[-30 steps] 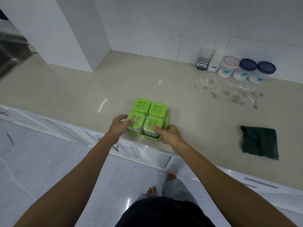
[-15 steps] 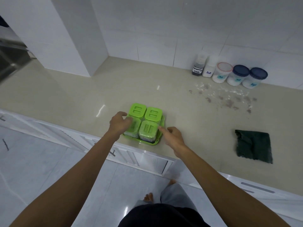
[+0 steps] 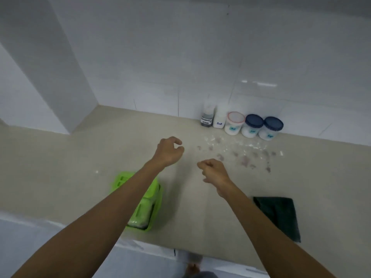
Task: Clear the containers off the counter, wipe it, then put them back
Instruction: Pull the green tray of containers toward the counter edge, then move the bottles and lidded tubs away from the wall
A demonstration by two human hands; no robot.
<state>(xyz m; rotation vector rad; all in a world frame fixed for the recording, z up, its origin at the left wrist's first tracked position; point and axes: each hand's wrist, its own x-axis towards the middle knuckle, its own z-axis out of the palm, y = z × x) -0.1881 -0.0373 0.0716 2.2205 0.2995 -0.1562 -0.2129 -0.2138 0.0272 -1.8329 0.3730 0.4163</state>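
A green tray of green-lidded boxes (image 3: 149,201) sits near the counter's front edge, partly hidden under my left forearm. Both hands hover over the beige counter (image 3: 60,167), past the tray. My left hand (image 3: 169,150) is empty with its fingers curled loosely apart. My right hand (image 3: 213,170) is empty too, fingers loosely bent. Against the back wall stand a dark spice bottle (image 3: 206,117), a white salt bottle (image 3: 219,118), a red-rimmed jar (image 3: 233,123) and two blue-lidded jars (image 3: 253,125) (image 3: 271,128). A dark green cloth (image 3: 280,215) lies flat at the right.
White and grey spills (image 3: 241,155) are scattered on the counter in front of the jars. A white tiled pillar (image 3: 50,67) juts out at the back left. The counter's front edge runs along the bottom, with white cabinet fronts (image 3: 140,249) and floor below.
Both hands have let go of the green tray and moved forward over the counter toward the jars. The view has tilted up toward the wall.
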